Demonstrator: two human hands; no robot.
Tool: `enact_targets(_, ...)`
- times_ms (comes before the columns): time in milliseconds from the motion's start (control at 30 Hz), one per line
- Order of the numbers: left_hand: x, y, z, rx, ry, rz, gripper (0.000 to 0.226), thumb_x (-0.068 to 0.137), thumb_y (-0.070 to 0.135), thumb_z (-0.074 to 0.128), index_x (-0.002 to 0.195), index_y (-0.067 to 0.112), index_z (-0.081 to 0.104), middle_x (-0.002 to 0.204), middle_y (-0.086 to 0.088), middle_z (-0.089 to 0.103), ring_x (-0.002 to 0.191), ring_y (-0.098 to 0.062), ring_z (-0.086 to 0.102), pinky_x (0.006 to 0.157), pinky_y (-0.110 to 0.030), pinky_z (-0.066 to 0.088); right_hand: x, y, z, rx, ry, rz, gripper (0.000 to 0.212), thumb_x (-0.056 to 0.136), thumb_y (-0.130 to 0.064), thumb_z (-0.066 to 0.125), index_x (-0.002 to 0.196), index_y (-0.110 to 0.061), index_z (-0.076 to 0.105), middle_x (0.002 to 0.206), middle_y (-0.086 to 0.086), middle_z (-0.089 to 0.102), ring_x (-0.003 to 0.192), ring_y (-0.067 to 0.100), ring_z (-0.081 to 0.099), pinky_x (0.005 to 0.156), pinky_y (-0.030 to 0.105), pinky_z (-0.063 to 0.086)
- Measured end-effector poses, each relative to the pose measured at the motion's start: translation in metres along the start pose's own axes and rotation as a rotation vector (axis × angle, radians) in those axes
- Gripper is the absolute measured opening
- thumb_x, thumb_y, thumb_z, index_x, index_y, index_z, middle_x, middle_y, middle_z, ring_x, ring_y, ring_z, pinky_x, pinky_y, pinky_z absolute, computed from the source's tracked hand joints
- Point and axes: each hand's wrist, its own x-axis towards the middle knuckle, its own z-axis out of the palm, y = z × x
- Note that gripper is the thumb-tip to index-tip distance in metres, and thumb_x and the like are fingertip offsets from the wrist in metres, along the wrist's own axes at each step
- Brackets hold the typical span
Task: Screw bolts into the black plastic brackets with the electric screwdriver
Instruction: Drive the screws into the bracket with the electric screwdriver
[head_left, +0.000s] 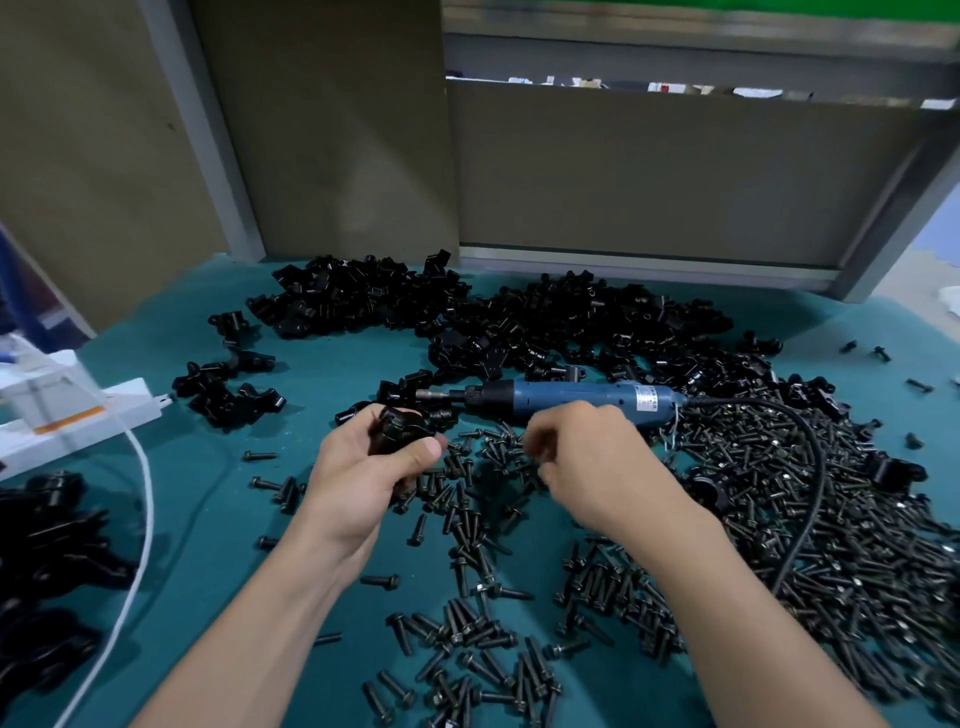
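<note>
My left hand grips a black plastic bracket just above the teal mat. My right hand hovers over loose black bolts, fingers curled downward; motion blur hides whether they pinch a bolt. The blue electric screwdriver lies on the mat just beyond both hands, bit pointing left, its black cable trailing right and toward me. A big heap of black brackets fills the back of the mat. Bolts are spread thickly to the right and front.
A white power strip with a white cord sits at the left. More black brackets pile at the near left. Brown panels and a grey frame wall off the back. The teal mat covers the table.
</note>
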Motion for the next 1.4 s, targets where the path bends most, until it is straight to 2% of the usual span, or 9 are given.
enact_targets(67,0.001,0.000,0.001,-0.012,0.019,0.030,0.027,0.081,0.006,0.077,0.108,0.011,0.072,0.096,-0.004,0.080,0.072,-0.002,0.069,0.062,-0.013,0.049,-0.003,-0.008,0.002,-0.005,-0.094,-0.052,0.034,0.092,0.001,0.065,0.097,-0.030,0.077,0.094,-0.008,0.071,0.077,0.007,0.065,0.072,0.020,0.056)
enact_targets(200,0.002,-0.002,0.001,0.012,0.034,0.064,0.016,0.093,0.004,0.070,0.109,0.007,0.072,0.088,0.000,0.078,0.059,-0.001,0.055,0.055,-0.013,0.043,-0.008,-0.023,0.010,-0.080,-0.200,-0.101,0.039,0.091,0.007,0.062,0.103,-0.025,0.078,0.109,0.000,0.075,0.097,0.021,0.071,0.087,0.036,0.061)
enact_targets(367,0.001,-0.002,0.001,0.045,0.070,0.112,0.022,0.084,-0.001,0.078,0.102,0.012,0.074,0.106,-0.007,0.078,0.099,-0.015,0.072,0.088,-0.026,0.051,-0.009,-0.023,0.011,-0.135,-0.228,-0.112,0.036,0.088,0.011,0.060,0.095,-0.021,0.075,0.094,0.003,0.074,0.085,0.022,0.070,0.077,0.035,0.062)
enact_targets(467,0.001,-0.003,0.001,0.047,0.062,0.104,0.025,0.083,0.000,0.080,0.102,0.016,0.077,0.101,-0.002,0.079,0.094,-0.014,0.072,0.088,-0.029,0.052,-0.007,-0.020,0.007,-0.064,-0.141,-0.081,0.026,0.089,0.000,0.067,0.088,-0.023,0.078,0.082,-0.004,0.074,0.077,0.014,0.071,0.071,0.026,0.060)
enact_targets(600,0.000,-0.002,0.003,-0.020,-0.006,0.057,0.022,0.084,0.010,0.078,0.106,0.015,0.075,0.092,0.002,0.077,0.075,-0.010,0.059,0.070,-0.027,0.045,-0.003,-0.015,-0.004,0.388,0.023,0.000,0.025,0.092,-0.007,0.072,0.083,-0.029,0.076,0.067,-0.015,0.073,0.064,0.002,0.072,0.054,0.011,0.050)
enact_targets(767,-0.002,-0.001,0.006,-0.121,-0.226,0.065,0.049,0.078,0.012,0.085,0.121,0.003,0.063,0.089,-0.004,0.067,0.071,-0.009,0.057,0.064,-0.025,0.047,-0.008,-0.022,-0.009,0.845,0.151,-0.009,0.016,0.082,-0.004,0.083,0.078,-0.018,0.076,0.069,0.005,0.076,0.064,0.026,0.076,0.070,0.044,0.065)
enact_targets(1133,-0.007,0.002,0.008,-0.050,-0.286,0.104,0.039,0.073,0.013,0.086,0.107,0.012,0.068,0.084,0.001,0.066,0.074,-0.012,0.059,0.064,-0.024,0.051,-0.012,-0.026,-0.008,0.581,0.117,-0.034,0.016,0.082,-0.015,0.085,0.072,-0.024,0.076,0.064,-0.005,0.074,0.061,0.015,0.073,0.068,0.040,0.063)
enact_targets(1300,-0.010,0.002,0.010,0.052,-0.288,0.166,0.032,0.080,0.003,0.084,0.106,0.018,0.071,0.098,-0.002,0.073,0.093,-0.014,0.069,0.078,-0.022,0.055,-0.010,-0.027,0.000,0.498,0.068,-0.015,0.022,0.090,-0.028,0.080,0.071,-0.023,0.070,0.056,-0.003,0.070,0.047,0.010,0.065,0.052,0.029,0.055)
enact_targets(1400,-0.010,0.002,0.010,0.118,-0.261,0.176,0.034,0.081,-0.006,0.081,0.106,0.016,0.071,0.100,-0.001,0.074,0.095,-0.011,0.069,0.081,-0.022,0.055,-0.008,-0.028,0.008,0.466,0.056,-0.008,0.030,0.096,-0.035,0.073,0.071,-0.020,0.065,0.059,-0.001,0.070,0.045,0.012,0.057,0.052,0.032,0.050)
